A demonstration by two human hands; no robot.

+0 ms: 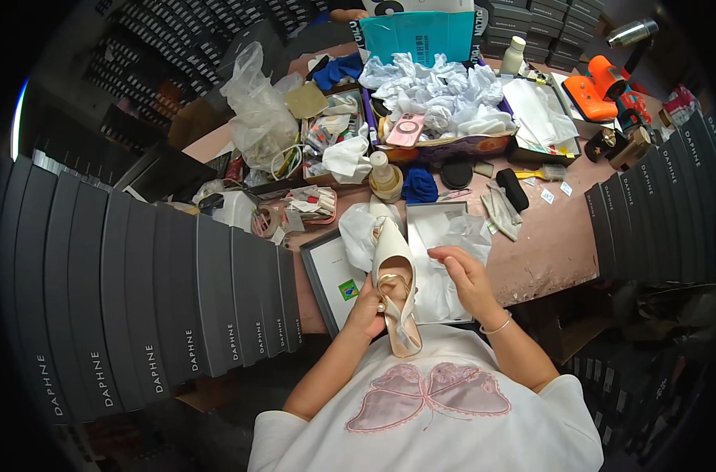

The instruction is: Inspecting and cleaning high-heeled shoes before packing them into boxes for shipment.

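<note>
Currently, the left hand [364,313] grips a cream pointed shoe [394,253] at its left flank, near the centre of the frame. Toe is up-frame, heel end toward the wearer; the opening faces the camera, an attitude that probably leaves upper and gold strap [392,280] exposed for viewing. Right hand [466,280] is empty, fingers loosely spread just right of the shoe; no contact seen, possibly poised there to assist. Beneath and beyond: an open box [426,214] with white lining and tissue paper [467,234], apparently set directly under the work to keep it within short reach. Its likely lid [321,260] lies to the left, bearing a green sticker [348,290]. Farther up-frame, a pump bottle [385,182] stands upright beside a blue cloth [420,187]; crumpled white paper [428,86] fills a container at upper centre, seemingly gathered against scatter. Dark box stacks flank the pink table [548,263], left [157,287] and right [658,206], presumably stacked so to save surface.
</note>
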